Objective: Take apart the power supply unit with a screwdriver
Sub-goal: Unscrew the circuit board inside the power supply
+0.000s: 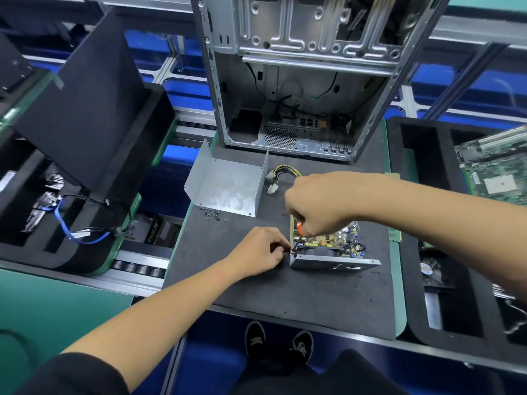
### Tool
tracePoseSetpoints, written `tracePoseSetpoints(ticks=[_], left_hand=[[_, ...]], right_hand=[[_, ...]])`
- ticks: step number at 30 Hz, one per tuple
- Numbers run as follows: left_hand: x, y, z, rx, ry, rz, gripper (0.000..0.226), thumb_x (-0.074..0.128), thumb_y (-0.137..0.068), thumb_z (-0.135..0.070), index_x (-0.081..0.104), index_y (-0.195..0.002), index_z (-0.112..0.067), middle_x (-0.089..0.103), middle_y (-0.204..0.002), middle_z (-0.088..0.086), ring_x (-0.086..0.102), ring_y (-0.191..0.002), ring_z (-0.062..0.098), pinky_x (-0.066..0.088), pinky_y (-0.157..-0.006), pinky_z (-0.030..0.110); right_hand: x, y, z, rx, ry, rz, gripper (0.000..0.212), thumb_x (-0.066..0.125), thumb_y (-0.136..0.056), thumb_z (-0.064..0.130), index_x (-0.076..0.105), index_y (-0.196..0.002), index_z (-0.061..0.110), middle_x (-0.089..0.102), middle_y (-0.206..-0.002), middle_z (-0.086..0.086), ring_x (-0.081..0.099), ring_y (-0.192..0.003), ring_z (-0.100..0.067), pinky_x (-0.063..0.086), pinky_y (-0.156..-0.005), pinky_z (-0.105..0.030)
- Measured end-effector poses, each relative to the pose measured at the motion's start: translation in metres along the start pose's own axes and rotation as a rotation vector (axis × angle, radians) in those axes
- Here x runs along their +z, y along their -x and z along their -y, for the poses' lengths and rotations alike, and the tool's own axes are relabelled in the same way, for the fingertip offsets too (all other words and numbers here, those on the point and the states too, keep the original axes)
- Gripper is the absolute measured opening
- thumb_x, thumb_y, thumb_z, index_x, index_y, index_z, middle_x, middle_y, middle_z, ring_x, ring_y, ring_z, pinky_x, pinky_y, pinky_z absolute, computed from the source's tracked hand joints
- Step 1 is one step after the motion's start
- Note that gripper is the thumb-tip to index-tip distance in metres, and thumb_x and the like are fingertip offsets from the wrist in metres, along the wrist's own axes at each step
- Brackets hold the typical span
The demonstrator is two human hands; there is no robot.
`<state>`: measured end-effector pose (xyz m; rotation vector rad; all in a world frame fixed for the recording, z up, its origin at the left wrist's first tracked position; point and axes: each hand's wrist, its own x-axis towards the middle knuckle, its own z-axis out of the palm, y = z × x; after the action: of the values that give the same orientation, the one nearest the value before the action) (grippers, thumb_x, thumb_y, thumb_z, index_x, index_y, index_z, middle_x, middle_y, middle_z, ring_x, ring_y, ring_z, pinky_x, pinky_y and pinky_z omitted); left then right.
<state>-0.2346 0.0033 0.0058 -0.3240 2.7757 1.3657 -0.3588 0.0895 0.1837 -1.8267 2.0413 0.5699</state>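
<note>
Right hand (316, 206) grips screwdriver (297, 238); left hand (261, 248) pinches power supply unit (330, 252) corner.

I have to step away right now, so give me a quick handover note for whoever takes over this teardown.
Right hand grips the screwdriver, tip at the near left corner of the power supply unit. Left hand pinches at that same corner.
Done: cover off, lying behind on the mat; loose screws beside it.
Left: free the board from its base.
</note>
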Motion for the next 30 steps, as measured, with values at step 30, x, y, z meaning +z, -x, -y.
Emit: tracePoseSetpoints(ticks=[30], left_hand=[[0.002,0.001,-0.019,0.278,-0.038,-0.158,0.037,0.067,-0.065,0.014,0.049,-0.059,-0.017,0.047,-0.055,-0.003,0.037,-0.062,0.012,0.019,-0.056,-0.010]], right_hand=[[-0.006,0.006,0.022,-0.146,0.091,0.107,0.029,0.058,-0.086,0.024,0.039,-0.064,0.016,0.042,-0.063,-0.003,0.039,-0.051,-0.013,0.032,-0.044,-0.028]])
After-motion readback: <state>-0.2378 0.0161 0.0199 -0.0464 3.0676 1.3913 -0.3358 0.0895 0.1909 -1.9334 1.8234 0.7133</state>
